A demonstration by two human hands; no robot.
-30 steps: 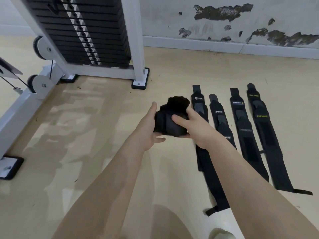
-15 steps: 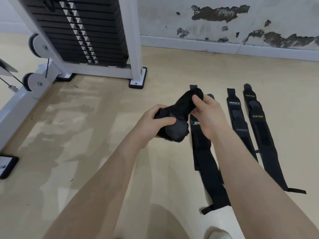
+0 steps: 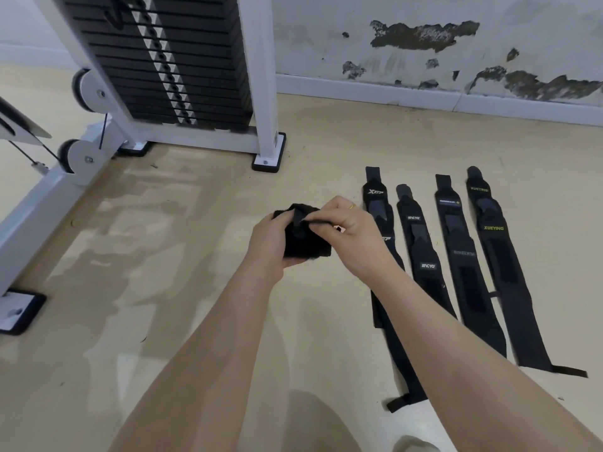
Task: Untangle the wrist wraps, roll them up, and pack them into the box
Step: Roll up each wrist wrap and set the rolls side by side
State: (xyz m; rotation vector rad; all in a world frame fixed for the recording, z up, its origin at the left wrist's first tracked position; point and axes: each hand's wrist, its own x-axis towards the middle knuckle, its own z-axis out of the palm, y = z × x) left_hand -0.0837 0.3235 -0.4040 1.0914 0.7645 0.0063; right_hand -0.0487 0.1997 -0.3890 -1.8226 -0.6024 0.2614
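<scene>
I hold a black rolled wrist wrap (image 3: pixel 305 244) above the floor in the middle of the view. My left hand (image 3: pixel 270 246) cups the roll from the left and below. My right hand (image 3: pixel 349 233) pinches the loose end of the wrap at the top of the roll. Several black wrist wraps lie flat side by side on the floor to the right: one marked XTEP (image 3: pixel 375 197), one with white lettering (image 3: pixel 421 252), another (image 3: pixel 460 256), and one marked XUEYING (image 3: pixel 496 243). My right forearm covers part of the leftmost flat wrap. No box is in view.
A white weight machine with a black plate stack (image 3: pixel 163 60) stands at the back left; its foot (image 3: pixel 269 158) rests on the floor near the wraps. A white frame rail (image 3: pixel 36 216) runs along the left. A stained wall (image 3: pixel 424 44) closes the back.
My right hand has brought the wrap's loose end down from its raised position onto the top of the roll. The roll is more compact, and both hands sit closer together.
</scene>
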